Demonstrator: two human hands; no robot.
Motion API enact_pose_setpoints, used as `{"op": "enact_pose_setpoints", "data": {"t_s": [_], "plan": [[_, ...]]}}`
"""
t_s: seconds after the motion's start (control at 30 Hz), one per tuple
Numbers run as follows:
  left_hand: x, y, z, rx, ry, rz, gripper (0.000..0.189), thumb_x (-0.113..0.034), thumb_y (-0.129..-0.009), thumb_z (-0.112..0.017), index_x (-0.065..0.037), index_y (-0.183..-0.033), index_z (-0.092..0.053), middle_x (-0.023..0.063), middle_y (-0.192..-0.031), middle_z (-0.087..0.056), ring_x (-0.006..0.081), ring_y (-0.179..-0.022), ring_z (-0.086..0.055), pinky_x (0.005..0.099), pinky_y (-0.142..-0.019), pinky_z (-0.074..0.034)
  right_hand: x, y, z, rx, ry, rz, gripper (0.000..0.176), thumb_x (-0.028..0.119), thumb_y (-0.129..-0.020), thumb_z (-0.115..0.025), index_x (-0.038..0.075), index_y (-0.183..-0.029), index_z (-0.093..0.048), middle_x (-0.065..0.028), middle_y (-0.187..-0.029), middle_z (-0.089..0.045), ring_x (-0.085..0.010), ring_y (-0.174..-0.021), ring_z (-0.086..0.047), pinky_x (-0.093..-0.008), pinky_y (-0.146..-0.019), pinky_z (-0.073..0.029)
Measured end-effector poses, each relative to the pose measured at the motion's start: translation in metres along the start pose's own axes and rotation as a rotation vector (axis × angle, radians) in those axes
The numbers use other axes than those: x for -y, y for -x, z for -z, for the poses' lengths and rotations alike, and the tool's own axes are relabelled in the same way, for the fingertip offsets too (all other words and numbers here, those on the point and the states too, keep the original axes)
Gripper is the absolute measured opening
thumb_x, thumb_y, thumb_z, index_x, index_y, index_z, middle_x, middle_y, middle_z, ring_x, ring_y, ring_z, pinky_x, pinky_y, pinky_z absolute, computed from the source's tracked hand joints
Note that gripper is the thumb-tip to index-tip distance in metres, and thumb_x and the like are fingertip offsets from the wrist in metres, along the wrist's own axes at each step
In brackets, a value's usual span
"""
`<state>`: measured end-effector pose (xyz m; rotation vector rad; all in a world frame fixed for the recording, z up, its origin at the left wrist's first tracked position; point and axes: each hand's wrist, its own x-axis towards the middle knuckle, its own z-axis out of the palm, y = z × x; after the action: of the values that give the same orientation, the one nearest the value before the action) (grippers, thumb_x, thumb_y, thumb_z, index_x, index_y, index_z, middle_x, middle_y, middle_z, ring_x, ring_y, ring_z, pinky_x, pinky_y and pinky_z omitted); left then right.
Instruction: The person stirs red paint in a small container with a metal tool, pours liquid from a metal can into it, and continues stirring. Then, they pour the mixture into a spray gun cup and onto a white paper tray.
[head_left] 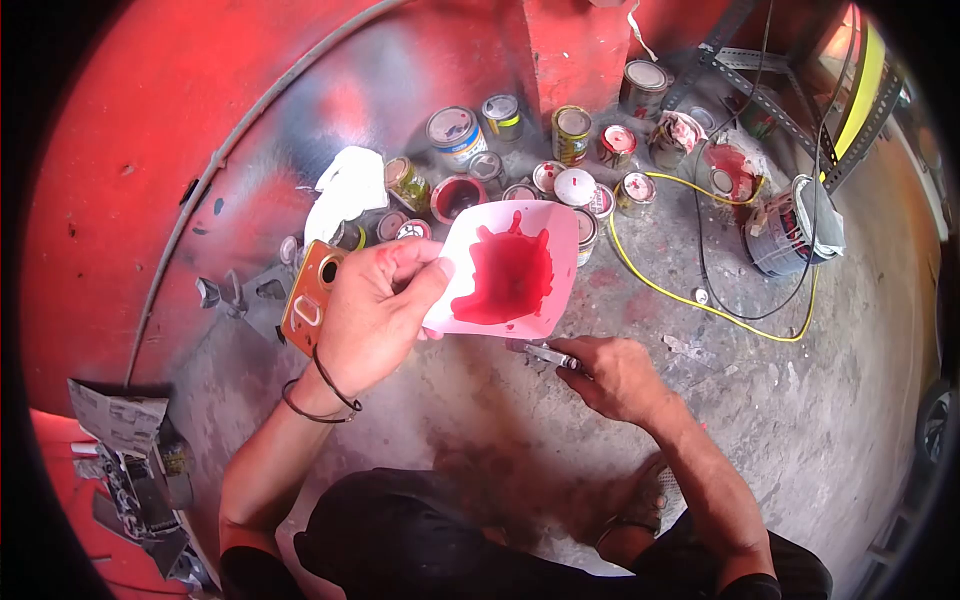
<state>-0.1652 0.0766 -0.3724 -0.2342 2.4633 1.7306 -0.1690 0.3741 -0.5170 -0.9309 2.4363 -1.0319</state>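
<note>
My left hand (375,305) is closed on the edge of a shallow, white-pink square tray (560,235), thumb on the near side. Red paint (505,280) pools in the middle of the tray, with streaks running up its sides. Beside the left hand is a flat orange object (303,305) with a round black lens-like spot, partly covered by the hand. My right hand (615,375), lower and to the right, is wrapped around a narrow metal tool (545,353). The tool's exposed end lies just below the tray; its other end is hidden in the fist.
Several paint cans (455,135) crowd the floor beyond the tray. A yellow hose (660,288) and a black cable loop at the right, near a large bucket (780,235). White cloth or paper (347,195) lies behind the left hand. A metal rack (770,75) stands at the back right.
</note>
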Motion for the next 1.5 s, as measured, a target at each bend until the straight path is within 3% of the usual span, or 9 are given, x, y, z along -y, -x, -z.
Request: {"op": "enact_pose_setpoints", "data": {"t_s": [0.5, 0.7, 0.87, 1.07, 1.3, 1.33, 1.43, 1.47, 1.5], "plan": [[0.016, -0.026, -0.015, 0.03, 0.019, 0.057, 0.02, -0.015, -0.114, -0.068, 0.0, -0.122, -0.08, -0.0014, -0.095, -0.08, 0.0043, -0.076, -0.072, 0.0254, -0.061, -0.061, -0.006, 0.001, 0.017, 0.086, -0.003, -0.147, 0.039, 0.022, -0.099, -0.076, 0.01, -0.136, -0.078, -0.0215, -0.115, -0.081, -0.0434, -0.107, -0.077, -0.0543, -0.092, -0.062], [0.031, -0.048, -0.014, 0.012, 0.111, 0.072, 0.022, -0.02, -0.112, -0.071, -0.001, -0.117, -0.081, 0.0005, -0.088, -0.078, 0.0079, -0.064, -0.07, 0.0239, -0.058, -0.055, -0.019, -0.008, 0.014, 0.057, -0.001, -0.122, 0.04, 0.023, -0.099, -0.079, 0.01, -0.137, -0.078, -0.0225, -0.106, -0.081, -0.045, -0.1, -0.077, -0.0533, -0.086, -0.062], [0.038, -0.064, -0.005, -0.045, 0.191, 0.083, 0.021, -0.019, -0.111, -0.072, 0.0, -0.116, -0.08, 0.0017, -0.085, -0.077, 0.0077, -0.062, -0.069, 0.0241, -0.055, -0.053, -0.022, -0.01, 0.024, 0.033, 0.018, -0.139, 0.038, 0.021, -0.099, -0.078, 0.011, -0.135, -0.078, -0.0211, -0.113, -0.081, -0.0451, -0.103, -0.077, -0.0544, -0.089, -0.062], [0.109, -0.093, -0.008, -0.113, 0.283, 0.131, 0.02, -0.016, -0.109, -0.074, 0.002, -0.116, -0.079, 0.001, -0.086, -0.076, 0.0079, -0.061, -0.068, 0.0251, -0.054, -0.053, -0.038, -0.003, 0.031, 0.0, 0.037, -0.129, 0.04, 0.018, -0.098, -0.08, 0.011, -0.137, -0.077, -0.021, -0.109, -0.081, -0.0448, -0.098, -0.077, -0.0532, -0.085, -0.062], [0.183, -0.129, -0.033, -0.171, -0.049, 0.109, 0.027, -0.022, -0.108, -0.071, 0.002, -0.113, -0.082, 0.0066, -0.079, -0.078, 0.013, -0.063, -0.073, 0.0321, -0.062, -0.06, -0.031, 0.015, 0.067, 0.0, 0.018, -0.167, 0.04, 0.012, -0.096, -0.083, 0.005, -0.135, -0.077, -0.0215, -0.107, -0.081, -0.0434, -0.089, -0.079, -0.0487, -0.078, -0.063], [0.194, -0.133, -0.033, -0.17, -0.22, 0.07, 0.023, -0.022, -0.112, -0.071, -0.003, -0.117, -0.083, 0.0014, -0.089, -0.082, 0.0141, -0.068, -0.074, 0.0296, -0.061, -0.059, -0.029, 0.018, 0.073, 0.005, 0.01, -0.193, 0.04, 0.012, -0.096, -0.083, 0.005, -0.135, -0.077, -0.0217, -0.107, -0.081, -0.0427, -0.088, -0.079, -0.0482, -0.078, -0.063], [0.185, -0.134, -0.032, -0.226, -0.713, -0.152, 0.029, -0.031, -0.109, -0.071, -0.006, -0.114, -0.084, 0.0087, -0.089, -0.084, 0.0269, -0.073, -0.08, 0.0396, -0.069, -0.063, -0.025, 0.023, 0.091, 0.02, 0.0, -0.259, 0.04, 0.011, -0.097, -0.083, 0.003, -0.135, -0.076, -0.0223, -0.108, -0.08, -0.0407, -0.086, -0.08, -0.0467, -0.076, -0.063], [0.169, -0.133, -0.032, -0.194, -0.775, -0.052, 0.034, -0.04, -0.106, -0.072, -0.01, -0.113, -0.084, 0.013, -0.088, -0.082, 0.0353, -0.081, -0.081, 0.048, -0.077, -0.063, -0.025, 0.024, 0.097, 0.027, 0.01, -0.27, 0.04, 0.011, -0.097, -0.083, 0.002, -0.135, -0.076, -0.0224, -0.109, -0.08, -0.0401, -0.085, -0.08, -0.0462, -0.076, -0.063], [0.159, -0.131, -0.033, -0.211, -0.858, -0.058, 0.034, -0.042, -0.106, -0.072, -0.011, -0.114, -0.084, 0.0131, -0.087, -0.082, 0.035, -0.08, -0.081, 0.0486, -0.076, -0.063, -0.025, 0.026, 0.101, 0.034, 0.02, -0.282, 0.04, 0.011, -0.097, -0.083, 0.002, -0.136, -0.076, -0.0226, -0.109, -0.081, -0.0394, -0.085, -0.08, -0.0457, -0.076, -0.063]]}}
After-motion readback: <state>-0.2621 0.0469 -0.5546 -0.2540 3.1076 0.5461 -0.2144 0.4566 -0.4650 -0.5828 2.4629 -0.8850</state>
